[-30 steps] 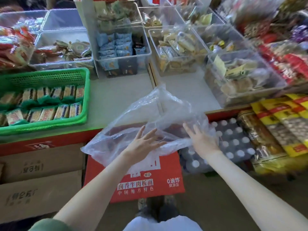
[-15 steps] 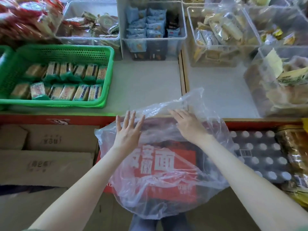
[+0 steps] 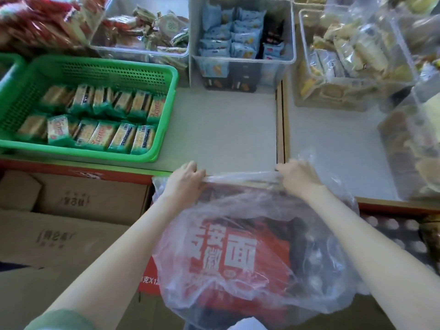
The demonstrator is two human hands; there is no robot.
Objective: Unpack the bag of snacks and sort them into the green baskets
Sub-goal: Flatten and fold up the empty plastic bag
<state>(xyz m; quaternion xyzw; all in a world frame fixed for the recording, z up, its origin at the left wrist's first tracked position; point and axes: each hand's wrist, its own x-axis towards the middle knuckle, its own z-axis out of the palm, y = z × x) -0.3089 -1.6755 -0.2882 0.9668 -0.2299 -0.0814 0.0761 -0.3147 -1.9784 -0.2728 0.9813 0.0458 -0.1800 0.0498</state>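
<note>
A clear plastic bag hangs in front of me below the shelf edge, with nothing visible inside it; a red carton shows through it. My left hand grips the bag's top edge at the left, and my right hand grips it at the right, so the edge is stretched taut between them. A green basket sits on the shelf at the left, holding two rows of green-wrapped snack packets.
Clear bins of snacks line the back: blue packets, assorted wraps, pale pastries. A bare grey shelf surface lies between basket and bins. Brown cartons and a red carton stand below the shelf.
Both hands went from lying flat with spread fingers on the bag to gripping its top edge. The bag now hangs lower and its edge is pulled tight between them.
</note>
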